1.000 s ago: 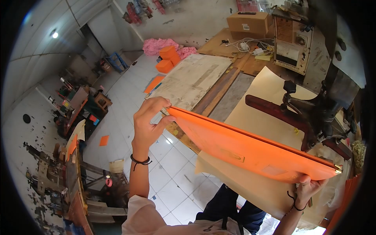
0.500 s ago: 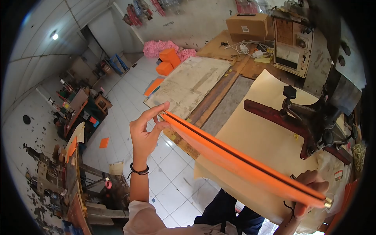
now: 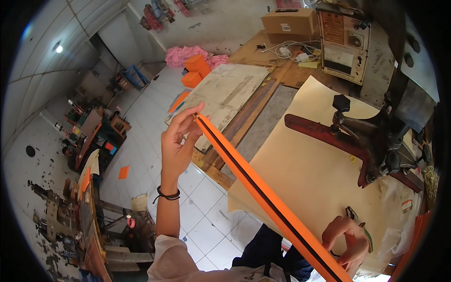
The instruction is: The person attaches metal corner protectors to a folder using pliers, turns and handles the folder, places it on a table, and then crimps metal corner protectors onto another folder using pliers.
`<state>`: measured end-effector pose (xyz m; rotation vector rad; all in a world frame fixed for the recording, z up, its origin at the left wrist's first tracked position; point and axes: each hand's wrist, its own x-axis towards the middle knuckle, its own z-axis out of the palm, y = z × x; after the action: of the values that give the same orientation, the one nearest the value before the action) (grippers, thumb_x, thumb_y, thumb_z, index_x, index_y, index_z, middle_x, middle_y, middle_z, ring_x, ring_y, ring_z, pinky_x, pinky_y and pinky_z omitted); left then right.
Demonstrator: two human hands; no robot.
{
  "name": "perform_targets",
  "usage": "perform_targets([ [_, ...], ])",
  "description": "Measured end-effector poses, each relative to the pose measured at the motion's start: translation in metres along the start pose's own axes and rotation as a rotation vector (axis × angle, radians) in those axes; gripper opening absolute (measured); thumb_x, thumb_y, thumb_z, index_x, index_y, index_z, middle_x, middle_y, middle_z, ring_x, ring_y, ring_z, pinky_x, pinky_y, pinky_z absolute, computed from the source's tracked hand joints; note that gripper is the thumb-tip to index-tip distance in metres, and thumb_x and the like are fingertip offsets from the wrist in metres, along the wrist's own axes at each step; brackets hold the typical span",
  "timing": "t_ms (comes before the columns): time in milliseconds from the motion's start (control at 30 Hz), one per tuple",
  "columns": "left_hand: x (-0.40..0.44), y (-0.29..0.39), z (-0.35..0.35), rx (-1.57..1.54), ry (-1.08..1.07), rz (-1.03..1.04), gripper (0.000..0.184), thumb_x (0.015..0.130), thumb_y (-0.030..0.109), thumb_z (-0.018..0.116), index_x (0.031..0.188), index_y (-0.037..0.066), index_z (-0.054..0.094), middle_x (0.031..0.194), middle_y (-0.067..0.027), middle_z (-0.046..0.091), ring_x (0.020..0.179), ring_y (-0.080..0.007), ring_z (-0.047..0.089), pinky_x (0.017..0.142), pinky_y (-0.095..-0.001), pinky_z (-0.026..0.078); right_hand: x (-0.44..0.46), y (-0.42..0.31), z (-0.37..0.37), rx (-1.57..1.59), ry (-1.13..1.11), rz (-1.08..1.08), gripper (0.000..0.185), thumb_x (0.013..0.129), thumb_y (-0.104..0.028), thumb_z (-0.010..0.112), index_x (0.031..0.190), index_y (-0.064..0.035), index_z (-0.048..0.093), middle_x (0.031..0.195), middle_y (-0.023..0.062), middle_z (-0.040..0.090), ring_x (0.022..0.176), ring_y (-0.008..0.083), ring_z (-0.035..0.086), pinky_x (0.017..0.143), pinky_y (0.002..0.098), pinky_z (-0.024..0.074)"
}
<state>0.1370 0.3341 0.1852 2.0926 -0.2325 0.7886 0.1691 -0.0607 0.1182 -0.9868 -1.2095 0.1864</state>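
Observation:
A long orange strip (image 3: pixel 268 195) with a dark groove along its length slants from upper left to the bottom edge, where its lower end goes out of view. My left hand (image 3: pixel 178 141) pinches the upper end between thumb and fingertips, by a small metal bit. Lower right, my right hand (image 3: pixel 347 242) has bent fingers against the strip's side near its low end; part of the grip is hidden behind the strip. Just beyond that hand lies a pliers-like tool (image 3: pixel 359 223) with a green handle. Whether the hand touches it, I cannot tell.
Tan sheet (image 3: pixel 310 155) covers the bench under a dark red-and-black clamp-like machine part (image 3: pixel 347 138). Behind are a control box (image 3: pixel 343 47), a cardboard box (image 3: pixel 289 26), white cables (image 3: pixel 286 50) and a pale board (image 3: pixel 235 87). Orange blocks (image 3: pixel 195 70) sit by pink material (image 3: pixel 183 55).
The strip has turned steeper, its lower end swinging down and left out of view. My right hand has moved left with it, uncovering the pliers-like tool. My left hand has risen slightly.

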Motion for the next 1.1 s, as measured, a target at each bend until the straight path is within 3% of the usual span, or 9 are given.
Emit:
perform_targets([
  [133,0.005,0.001,0.008,-0.067,0.001,-0.031,0.039,0.094,-0.001,0.052,0.132,0.0,0.043,0.135,-0.0185,0.051,0.11,-0.0304,0.062,0.089,-0.0354,0.052,0.004,-0.001,0.003,0.037,0.029,-0.004,0.032,0.077,-0.035,0.079,0.098,-0.0198,0.06,0.089,0.0121,0.055,0.074,0.0222,0.058,0.061,0.0289,0.0477],
  [333,0.011,-0.005,0.021,-0.15,0.02,-0.004,0.038,0.096,0.004,0.048,0.133,0.0,0.042,0.135,-0.0194,0.051,0.105,-0.031,0.064,0.087,-0.0353,0.053,-0.004,0.011,0.008,0.083,0.091,-0.03,0.04,0.072,-0.04,0.081,0.098,-0.0196,0.058,0.088,0.0127,0.055,0.074,0.0218,0.058,0.062,0.0297,0.047],
  [533,0.016,-0.013,0.047,-0.298,0.134,0.0,0.036,0.098,0.019,0.038,0.13,0.002,0.038,0.114,-0.0199,0.058,0.089,-0.0276,0.067,0.075,-0.0339,0.054,0.002,0.007,0.001,0.085,-0.003,-0.034,0.05,0.067,-0.037,0.086,0.102,-0.0185,0.055,0.095,0.015,0.053,0.079,0.0243,0.058,0.066,0.0319,0.0473],
  [733,0.018,-0.018,0.078,-0.645,0.281,0.023,0.028,0.099,0.026,0.031,0.122,0.009,0.035,0.084,-0.0138,0.053,0.062,-0.0213,0.057,0.058,-0.0292,0.048,0.005,0.003,-0.006,0.124,-0.132,0.02,0.048,0.067,-0.03,0.087,0.102,-0.0172,0.057,0.1,0.0158,0.051,0.084,0.0274,0.057,0.068,0.0329,0.0473],
  [800,0.02,-0.024,0.081,-0.735,0.29,0.064,0.026,0.099,0.025,0.031,0.121,0.01,0.036,0.08,-0.0134,0.051,0.058,-0.0208,0.054,0.054,-0.0299,0.047,0.011,0.003,-0.01,0.145,-0.214,0.016,0.044,0.068,-0.025,0.087,0.101,-0.0171,0.059,0.101,0.0158,0.051,0.087,0.0291,0.057,0.068,0.0339,0.0467],
  [1100,0.021,-0.043,0.08,-0.839,0.322,0.151,0.027,0.101,0.027,0.038,0.125,0.016,0.036,0.075,-0.0149,0.051,0.049,-0.0229,0.053,0.043,-0.0325,0.045,0.012,0.002,-0.005,0.123,-0.241,0.022,0.045,0.068,-0.028,0.087,0.103,-0.0199,0.059,0.102,0.0156,0.05,0.088,0.028,0.056,0.068,0.034,0.0455],
])
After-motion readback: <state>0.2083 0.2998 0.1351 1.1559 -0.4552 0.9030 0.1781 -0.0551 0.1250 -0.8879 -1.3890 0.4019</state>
